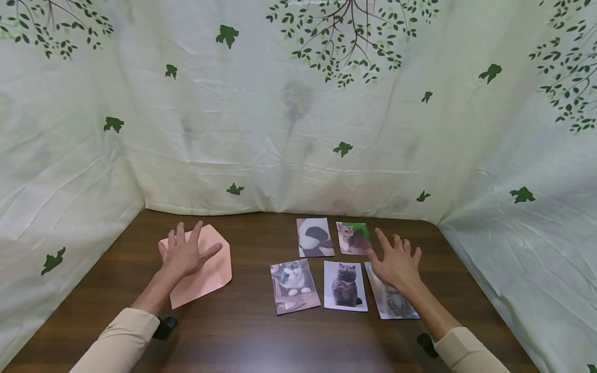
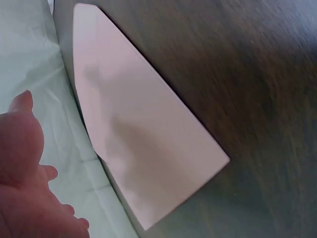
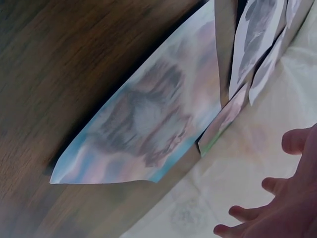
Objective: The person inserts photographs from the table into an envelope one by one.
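My left hand (image 1: 184, 255) hovers over a pink envelope (image 1: 207, 282), fingers spread and holding nothing. In the left wrist view the envelope (image 2: 133, 119) lies flat on the table, with the hand's shadow on it. My right hand (image 1: 397, 265) is spread over the right side of a group of cat photos. Partly covered by it in the head view is a photo with a pale blue border (image 3: 143, 114). Beside that lie a photo of a sitting grey cat (image 1: 346, 287) and one of a grey-and-white cat (image 1: 295, 286). Behind them is a green-backed kitten photo (image 1: 354, 239).
Another photo, with a dark rounded patch on white (image 1: 314, 238), lies at the back left of the group. The brown wooden table (image 1: 242, 342) is bordered by a white curtain (image 1: 261, 129) with green leaf prints at the back and sides.
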Demonstrator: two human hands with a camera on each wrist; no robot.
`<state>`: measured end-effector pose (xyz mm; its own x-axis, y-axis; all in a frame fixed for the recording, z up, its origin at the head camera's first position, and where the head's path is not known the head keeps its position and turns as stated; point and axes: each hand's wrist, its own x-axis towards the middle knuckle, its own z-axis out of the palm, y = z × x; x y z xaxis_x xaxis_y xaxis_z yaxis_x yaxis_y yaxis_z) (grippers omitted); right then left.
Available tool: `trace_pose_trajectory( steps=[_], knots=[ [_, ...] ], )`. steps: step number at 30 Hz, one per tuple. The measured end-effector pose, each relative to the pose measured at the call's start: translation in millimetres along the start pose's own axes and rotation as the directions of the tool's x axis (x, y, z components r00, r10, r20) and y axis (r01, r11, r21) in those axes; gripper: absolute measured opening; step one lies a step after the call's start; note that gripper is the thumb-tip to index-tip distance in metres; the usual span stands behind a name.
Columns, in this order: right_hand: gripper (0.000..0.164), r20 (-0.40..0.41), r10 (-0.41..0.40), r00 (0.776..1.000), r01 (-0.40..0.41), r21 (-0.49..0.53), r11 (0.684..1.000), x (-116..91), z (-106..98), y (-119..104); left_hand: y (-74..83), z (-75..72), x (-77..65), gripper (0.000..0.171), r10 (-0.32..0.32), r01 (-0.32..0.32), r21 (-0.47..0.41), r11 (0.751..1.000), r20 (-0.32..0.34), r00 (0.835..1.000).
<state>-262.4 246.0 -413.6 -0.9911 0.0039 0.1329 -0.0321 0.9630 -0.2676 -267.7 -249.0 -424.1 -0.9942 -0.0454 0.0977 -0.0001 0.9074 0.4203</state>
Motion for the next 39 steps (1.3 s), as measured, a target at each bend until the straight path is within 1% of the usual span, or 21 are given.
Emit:
trace_pose_trajectory(
  steps=[1,5,9,11,16,22,25,32,39],
  knots=[
    [0.067,-0.001,-0.002,1.000,0.002,0.000,1.000,0,1,-1,-3.3,1.3,0.8,0.097,-0.007,0.007,-0.004,1.000,-0.001,1.000],
    [0.068,-0.006,-0.013,1.000,0.014,0.012,1.000,0,4,-5,-15.6,4.6,3.7,0.102,-0.038,0.039,-0.028,0.999,0.038,0.999],
    [0.068,-0.008,-0.029,1.000,0.029,0.022,0.999,0,8,-11,-17.0,2.1,1.4,0.101,-0.075,0.079,-0.043,0.996,0.087,0.993],
    [0.068,-0.003,-0.033,0.999,0.033,0.027,0.999,1,9,-15,-14.2,-2.1,-1.9,0.100,-0.099,0.106,-0.058,0.993,0.117,0.988],
    [0.067,0.009,-0.034,0.999,0.034,0.032,0.999,2,12,-24,-16.1,-4.2,-2.5,0.101,-0.147,0.159,-0.072,0.985,0.155,0.977],
    [0.066,-0.008,-0.055,0.998,0.055,0.072,0.996,6,17,-38,-20.7,-2.5,0.1,0.103,-0.204,0.223,-0.085,0.971,0.189,0.961],
    [0.066,-0.016,-0.060,0.998,0.061,0.080,0.995,7,20,-46,-22.2,-0.7,-0.2,0.103,-0.210,0.231,-0.091,0.969,0.196,0.958],
    [0.065,-0.042,-0.082,0.996,0.086,0.099,0.991,9,27,-68,-21.2,4.0,-1.8,0.102,-0.201,0.223,-0.094,0.970,0.206,0.958],
    [0.064,-0.046,-0.113,0.993,0.117,0.110,0.987,11,34,-90,-20.6,7.6,-1.9,0.099,-0.205,0.222,-0.066,0.973,0.199,0.958]
  ],
)
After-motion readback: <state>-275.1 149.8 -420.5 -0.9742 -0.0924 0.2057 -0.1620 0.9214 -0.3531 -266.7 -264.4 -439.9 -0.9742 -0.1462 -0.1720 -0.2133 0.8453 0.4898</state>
